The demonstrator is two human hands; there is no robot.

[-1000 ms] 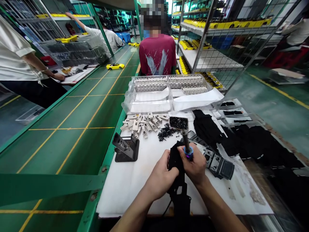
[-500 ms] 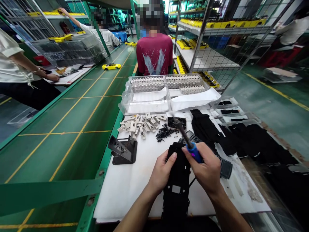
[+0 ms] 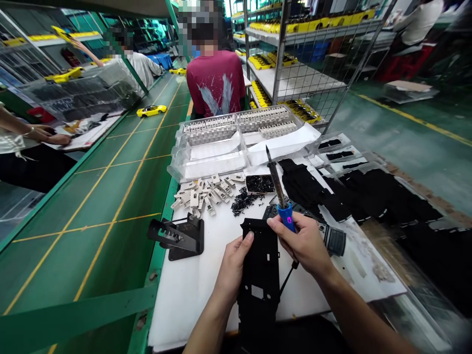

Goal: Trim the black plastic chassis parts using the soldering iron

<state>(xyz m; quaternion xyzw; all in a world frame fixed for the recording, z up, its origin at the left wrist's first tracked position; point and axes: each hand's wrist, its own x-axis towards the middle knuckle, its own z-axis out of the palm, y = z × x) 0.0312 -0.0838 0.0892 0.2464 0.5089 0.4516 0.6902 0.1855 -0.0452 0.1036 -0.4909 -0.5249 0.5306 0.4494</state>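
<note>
My left hand (image 3: 233, 268) grips the left edge of a long black flat panel (image 3: 260, 260), its thumb on the panel's face. The panel has a square cutout and several small holes; its near end runs down toward my lap. My right hand (image 3: 304, 243) is closed around the blue handle of a soldering iron (image 3: 278, 184), whose dark tip points up and away, with the cord hanging below. Beyond the panel lie a pile of small black pieces (image 3: 243, 201), a small box (image 3: 260, 184) full of them, and a heap of pale plastic parts (image 3: 201, 194).
A black iron stand (image 3: 186, 238) sits at the table's left edge, beside the green conveyor (image 3: 121, 187) carrying a yellow toy car (image 3: 151, 111). Clear trays (image 3: 210, 164) of pale parts stand at the back. More black panels (image 3: 372, 196) lie right. A person (image 3: 216, 81) sits ahead.
My right hand has drawn slightly away from the panel's top edge, and the soldering iron stands more upright. The camera view has shifted to the right. My left hand keeps holding the panel.
</note>
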